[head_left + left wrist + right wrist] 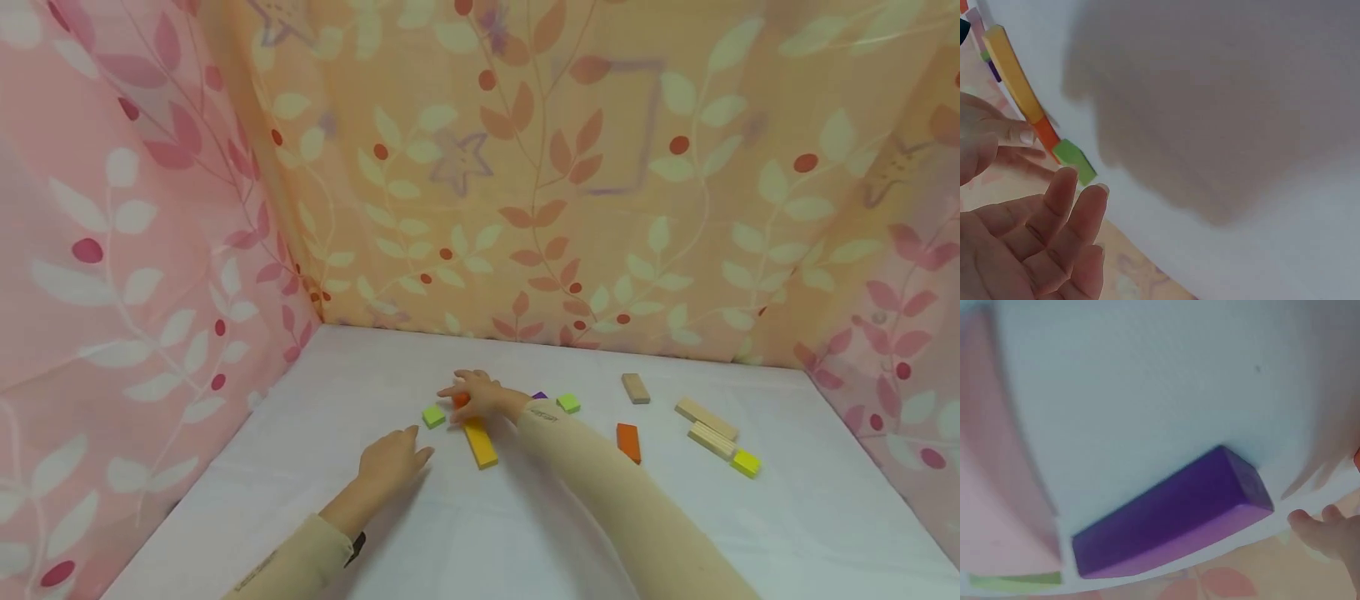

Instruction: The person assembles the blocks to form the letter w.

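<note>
My right hand [480, 395] reaches over a small orange block [461, 401], pinching it between thumb and fingers. That block sits at the far end of a long yellow block [481, 444], the two in line on the white table. A light green block [433, 416] lies just left of them; in the left wrist view this green block [1075, 161] is at the orange block's end. My left hand [390, 462] hovers near the table with fingers relaxed and holds nothing. A purple block [1169, 519] fills the lower middle of the right wrist view.
Right of my right arm lie a second green block [568, 403], a red-orange block [628, 442], a short wooden block [635, 388], a longer wooden block [707, 418], a ridged wooden block [712, 440] and a bright yellow block [746, 462]. A patterned curtain [525, 208] encloses the table.
</note>
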Motion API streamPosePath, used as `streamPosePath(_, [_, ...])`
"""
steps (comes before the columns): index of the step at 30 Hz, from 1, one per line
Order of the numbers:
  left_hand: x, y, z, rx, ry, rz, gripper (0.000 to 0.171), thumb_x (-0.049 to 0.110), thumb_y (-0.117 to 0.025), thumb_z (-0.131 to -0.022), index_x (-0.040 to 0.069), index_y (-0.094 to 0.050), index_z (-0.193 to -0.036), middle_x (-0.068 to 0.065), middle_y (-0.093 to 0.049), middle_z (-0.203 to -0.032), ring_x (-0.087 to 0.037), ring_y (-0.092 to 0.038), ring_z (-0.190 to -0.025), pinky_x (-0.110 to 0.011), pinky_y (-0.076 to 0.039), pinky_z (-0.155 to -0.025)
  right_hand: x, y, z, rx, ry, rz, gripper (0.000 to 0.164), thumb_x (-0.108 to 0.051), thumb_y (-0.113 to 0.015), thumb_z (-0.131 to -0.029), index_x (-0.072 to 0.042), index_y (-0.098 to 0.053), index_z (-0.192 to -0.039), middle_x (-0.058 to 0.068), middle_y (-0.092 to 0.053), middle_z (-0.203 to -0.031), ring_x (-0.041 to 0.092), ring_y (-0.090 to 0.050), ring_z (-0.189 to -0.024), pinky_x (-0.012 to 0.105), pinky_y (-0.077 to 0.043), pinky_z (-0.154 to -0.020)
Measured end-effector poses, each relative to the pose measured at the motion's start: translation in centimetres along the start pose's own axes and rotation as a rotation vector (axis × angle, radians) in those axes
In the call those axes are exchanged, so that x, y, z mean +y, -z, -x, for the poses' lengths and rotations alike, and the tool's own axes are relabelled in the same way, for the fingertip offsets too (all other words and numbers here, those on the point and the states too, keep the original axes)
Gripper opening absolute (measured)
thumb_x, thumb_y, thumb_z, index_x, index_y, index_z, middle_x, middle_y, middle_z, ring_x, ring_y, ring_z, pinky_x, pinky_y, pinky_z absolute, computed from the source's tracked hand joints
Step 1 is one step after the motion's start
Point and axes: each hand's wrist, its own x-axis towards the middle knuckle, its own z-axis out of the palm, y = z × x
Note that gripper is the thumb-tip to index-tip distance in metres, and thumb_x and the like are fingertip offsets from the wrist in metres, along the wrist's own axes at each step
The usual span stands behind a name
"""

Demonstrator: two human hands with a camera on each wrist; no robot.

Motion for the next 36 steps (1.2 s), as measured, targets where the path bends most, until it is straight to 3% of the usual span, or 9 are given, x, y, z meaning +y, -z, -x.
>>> streamPosePath(8, [-0.8,-0.5,0.0,0.039,-0.009,-0.008,0.044,0.028,-0.067,-0.091,-0.006,-0.062,-0.118,-0.023,-0.067,-0.101,-0.040,-0.066,-0.090,-0.050,-0.054,-0.068,0.4,-0.8,-0.9,-0.006,-0.001,-0.051,0.050,-0.039,-0.079,-0.080,-0.035,-0.065,-0.128,0.006,-0.024,-0.159,0.038,-0.013,-0.144,0.067,-0.012,-0.108])
streamPosePath(13, [-0.8,-0.3,0.1,0.081,-0.041,-0.020,0.041,0.029,-0.067,-0.091,-0.006,-0.063,-0.112,-0.022,-0.066,-0.093,-0.041,-0.065,-0.084,-0.050,-0.053,-0.064,0.3,-1.2,-0.9,0.025,-0.012,-0.040,0.041,-0.035,-0.080,-0.081,-0.031,-0.070,-0.121,0.006,-0.027,-0.158,0.040,-0.014,-0.143,0.068,-0.013,-0.107])
streamPosePath(22, [-0.7,0.1,-0.3,0.078,-0.037,-0.042,0.050,0.033,-0.063,-0.094,-0.009,-0.059,-0.121,-0.027,-0.062,-0.109,-0.044,-0.059,-0.099,-0.055,-0.050,-0.079,-0.3,0.1,1.6,0.076,-0.061,-0.063,0.036,-0.032,-0.073,-0.087,-0.023,-0.070,-0.122,0.007,-0.027,-0.157,0.036,-0.018,-0.142,0.061,-0.017,-0.111])
streamPosePath(28, [-0.3,0.0,-1.7,0.029,-0.038,-0.004,0.056,0.034,-0.061,-0.096,-0.009,-0.053,-0.130,-0.030,-0.055,-0.126,-0.048,-0.052,-0.113,-0.059,-0.046,-0.088,-0.2,1.5,4.0,0.139,-0.026,-0.132,0.036,-0.025,-0.076,-0.086,-0.013,-0.070,-0.119,0.015,-0.034,-0.153,0.042,-0.025,-0.138,0.060,-0.020,-0.110])
streamPosePath(32, [0.3,-1.0,-3.6,-0.048,-0.071,0.026,0.063,0.037,-0.060,-0.096,-0.007,-0.046,-0.138,-0.029,-0.044,-0.141,-0.053,-0.037,-0.129,-0.066,-0.037,-0.096,0.2,1.9,6.0,0.202,-0.025,-0.211,0.033,-0.021,-0.077,-0.084,-0.008,-0.071,-0.115,0.021,-0.045,-0.142,0.044,-0.035,-0.133,0.058,-0.026,-0.109])
streamPosePath(36, [1.4,-1.9,-5.2,-0.108,-0.096,0.068,0.070,0.040,-0.059,-0.096,-0.005,-0.037,-0.145,-0.027,-0.032,-0.151,-0.056,-0.021,-0.137,-0.070,-0.027,-0.101,0.5,1.7,8.1,0.250,-0.059,-0.298,0.031,-0.018,-0.079,-0.082,-0.007,-0.072,-0.110,0.016,-0.057,-0.125,0.037,-0.048,-0.120,0.052,-0.037,-0.104])
